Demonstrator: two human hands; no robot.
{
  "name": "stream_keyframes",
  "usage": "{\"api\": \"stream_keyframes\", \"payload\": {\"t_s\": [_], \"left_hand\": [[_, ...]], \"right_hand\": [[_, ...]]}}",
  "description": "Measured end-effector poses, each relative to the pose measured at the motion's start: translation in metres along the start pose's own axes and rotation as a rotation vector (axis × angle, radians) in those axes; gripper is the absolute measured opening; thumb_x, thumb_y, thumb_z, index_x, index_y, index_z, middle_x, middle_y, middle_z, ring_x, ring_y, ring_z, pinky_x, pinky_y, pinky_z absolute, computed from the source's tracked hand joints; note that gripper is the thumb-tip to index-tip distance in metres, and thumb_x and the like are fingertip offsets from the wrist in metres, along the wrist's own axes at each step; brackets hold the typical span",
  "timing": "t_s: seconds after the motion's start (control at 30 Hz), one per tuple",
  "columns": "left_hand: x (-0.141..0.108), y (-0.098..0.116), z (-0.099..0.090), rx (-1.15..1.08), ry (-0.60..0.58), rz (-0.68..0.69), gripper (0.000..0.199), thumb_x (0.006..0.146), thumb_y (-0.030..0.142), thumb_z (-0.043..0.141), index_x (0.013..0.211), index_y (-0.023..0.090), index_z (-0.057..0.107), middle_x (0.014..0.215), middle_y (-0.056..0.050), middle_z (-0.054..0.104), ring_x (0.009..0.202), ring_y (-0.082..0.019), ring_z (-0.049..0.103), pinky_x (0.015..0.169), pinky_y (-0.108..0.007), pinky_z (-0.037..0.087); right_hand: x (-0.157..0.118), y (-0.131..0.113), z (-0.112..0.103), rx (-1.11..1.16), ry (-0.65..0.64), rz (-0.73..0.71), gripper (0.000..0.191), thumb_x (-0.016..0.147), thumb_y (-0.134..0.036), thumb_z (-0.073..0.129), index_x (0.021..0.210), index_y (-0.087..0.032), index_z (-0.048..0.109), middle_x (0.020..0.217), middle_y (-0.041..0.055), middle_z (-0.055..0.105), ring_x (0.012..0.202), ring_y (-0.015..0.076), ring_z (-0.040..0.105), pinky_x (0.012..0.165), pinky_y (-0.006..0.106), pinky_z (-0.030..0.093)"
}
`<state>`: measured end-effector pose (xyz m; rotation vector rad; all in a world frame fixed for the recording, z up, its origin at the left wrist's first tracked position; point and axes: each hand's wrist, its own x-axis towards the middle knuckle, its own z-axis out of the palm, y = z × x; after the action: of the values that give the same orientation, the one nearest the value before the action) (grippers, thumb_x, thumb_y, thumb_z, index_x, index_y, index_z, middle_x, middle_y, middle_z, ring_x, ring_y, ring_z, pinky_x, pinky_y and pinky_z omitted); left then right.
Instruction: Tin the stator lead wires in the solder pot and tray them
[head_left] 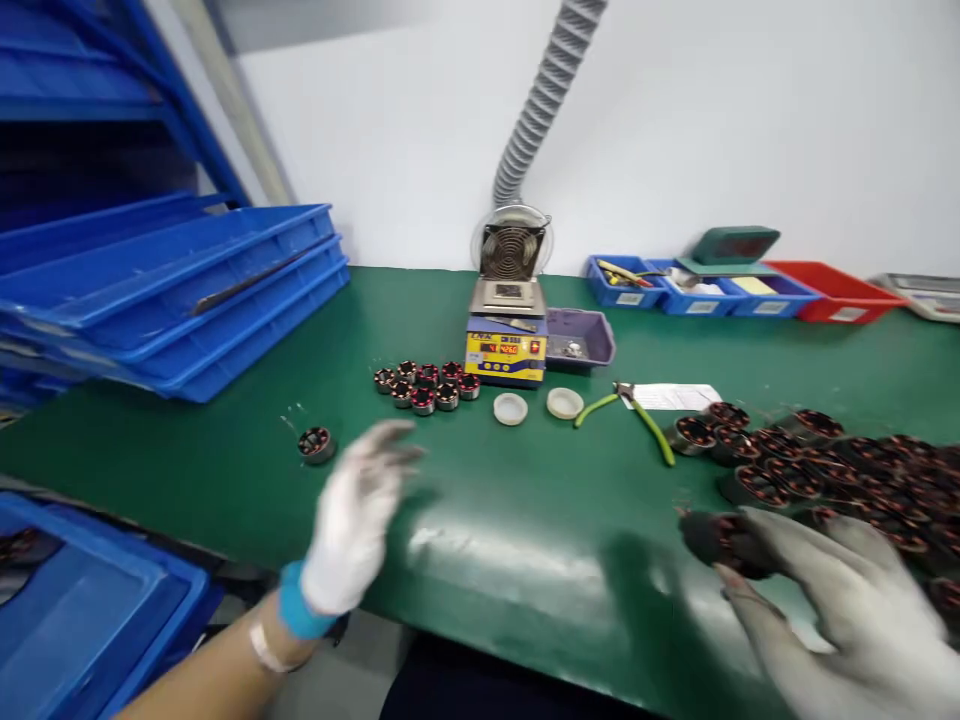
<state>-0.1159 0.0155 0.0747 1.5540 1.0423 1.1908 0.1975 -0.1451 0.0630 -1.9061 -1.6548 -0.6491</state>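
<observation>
My right hand (832, 610), in a whitish glove, grips a dark motor stator (724, 543) with copper windings between thumb and fingers, above the bench's right front. Just beyond it lies a crowd of similar wound stators (817, 465). My left hand (364, 500), gloved with a blue cuff, hovers over the bench with fingers apart and somewhat blurred; nothing shows in it. Left of that hand a single stator (316, 445) rests on the green top. A small group of stators (424, 390) with reddish faces stands farther back.
A yellow-and-blue solder pot (506, 350) stands below a flexible duct (551, 90). Nearby are two round dishes (511, 409), green-handled cutters (652, 430) and a purple bin (600, 340). Blue trays (262, 300) stack at left; small bins (701, 297) line the wall.
</observation>
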Motion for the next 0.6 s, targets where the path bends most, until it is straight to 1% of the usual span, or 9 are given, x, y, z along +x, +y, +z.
{"api": "stream_keyframes", "payload": {"t_s": [0.1,0.13,0.17,0.23,0.3,0.37,0.4,0.5,0.6], "left_hand": [[0.009,0.007,0.066,-0.33,-0.721,-0.645,0.069,0.085,0.071,0.036,0.129,0.019,0.046,0.115,-0.014,0.063,0.078,-0.023,0.068,0.059,-0.033,0.054],[0.015,0.007,0.084,-0.391,-0.874,-0.771,0.069,0.087,0.072,0.029,0.124,0.017,0.051,0.1,-0.011,0.067,0.068,-0.02,0.067,0.054,-0.029,0.051],[0.02,0.007,0.097,-0.442,-0.879,-0.828,0.067,0.089,0.07,0.026,0.114,0.015,0.057,0.08,-0.007,0.066,0.055,-0.015,0.062,0.047,-0.025,0.046],[0.031,0.005,0.113,-0.574,-0.692,-0.838,0.06,0.093,0.063,0.027,0.092,0.014,0.062,0.057,-0.001,0.055,0.041,-0.009,0.049,0.04,-0.02,0.035],[0.04,0.003,0.116,-0.676,-0.481,-0.839,0.058,0.095,0.058,0.027,0.075,0.014,0.059,0.046,0.001,0.045,0.035,-0.008,0.039,0.035,-0.02,0.025],[0.046,-0.001,0.11,-0.704,-0.432,-0.874,0.064,0.095,0.057,0.021,0.064,0.013,0.056,0.039,0.001,0.038,0.03,-0.008,0.032,0.032,-0.02,0.018],[0.047,-0.002,0.106,-0.708,-0.435,-0.88,0.066,0.095,0.057,0.019,0.061,0.013,0.055,0.036,0.001,0.035,0.027,-0.008,0.028,0.031,-0.02,0.016],[0.048,-0.006,0.099,-0.734,-0.445,-0.862,0.065,0.096,0.053,0.019,0.062,0.013,0.057,0.033,0.001,0.035,0.026,-0.009,0.026,0.03,-0.02,0.017],[0.043,-0.007,0.1,-0.753,-0.451,-0.881,0.058,0.095,0.052,0.026,0.062,0.014,0.055,0.036,0.001,0.04,0.027,-0.009,0.03,0.031,-0.02,0.019]], "right_hand": [[0.033,-0.05,0.01,0.306,-0.072,-0.256,0.049,0.087,-0.028,0.049,0.134,-0.034,0.039,0.103,0.0086,0.067,0.097,0.0279,0.064,0.106,0.054,0.035],[0.045,-0.064,0.015,0.355,-0.088,-0.329,0.047,0.087,-0.023,0.048,0.133,-0.032,0.041,0.102,0.0067,0.067,0.098,0.026,0.064,0.109,0.054,0.033],[0.056,-0.076,0.022,0.393,-0.093,-0.375,0.045,0.086,-0.02,0.048,0.13,-0.03,0.043,0.101,0.0058,0.067,0.099,0.025,0.064,0.11,0.054,0.031],[0.072,-0.088,0.037,0.478,-0.049,-0.379,0.043,0.084,-0.025,0.054,0.127,-0.025,0.048,0.107,0.0084,0.066,0.107,0.0275,0.06,0.111,0.057,0.029],[0.08,-0.087,0.054,0.6,-0.011,-0.207,0.061,0.076,-0.039,0.068,0.13,-0.02,0.047,0.123,0.0137,0.058,0.119,0.0321,0.052,0.11,0.058,0.031],[0.078,-0.081,0.071,0.787,-0.066,0.062,0.084,0.065,-0.05,0.077,0.134,-0.017,0.044,0.132,0.0162,0.051,0.126,0.0341,0.046,0.108,0.055,0.035],[0.075,-0.078,0.079,0.899,-0.13,0.196,0.087,0.062,-0.052,0.078,0.134,-0.016,0.044,0.132,0.0159,0.051,0.125,0.0334,0.047,0.107,0.053,0.037],[0.066,-0.077,0.092,1.21,-0.308,0.442,0.071,0.065,-0.049,0.075,0.124,-0.016,0.053,0.123,0.0132,0.059,0.117,0.03,0.054,0.105,0.048,0.041],[0.064,-0.086,0.09,1.34,-0.323,0.503,0.042,0.074,-0.041,0.068,0.108,-0.017,0.062,0.113,0.01,0.064,0.108,0.0255,0.06,0.094,0.041,0.049]]}}
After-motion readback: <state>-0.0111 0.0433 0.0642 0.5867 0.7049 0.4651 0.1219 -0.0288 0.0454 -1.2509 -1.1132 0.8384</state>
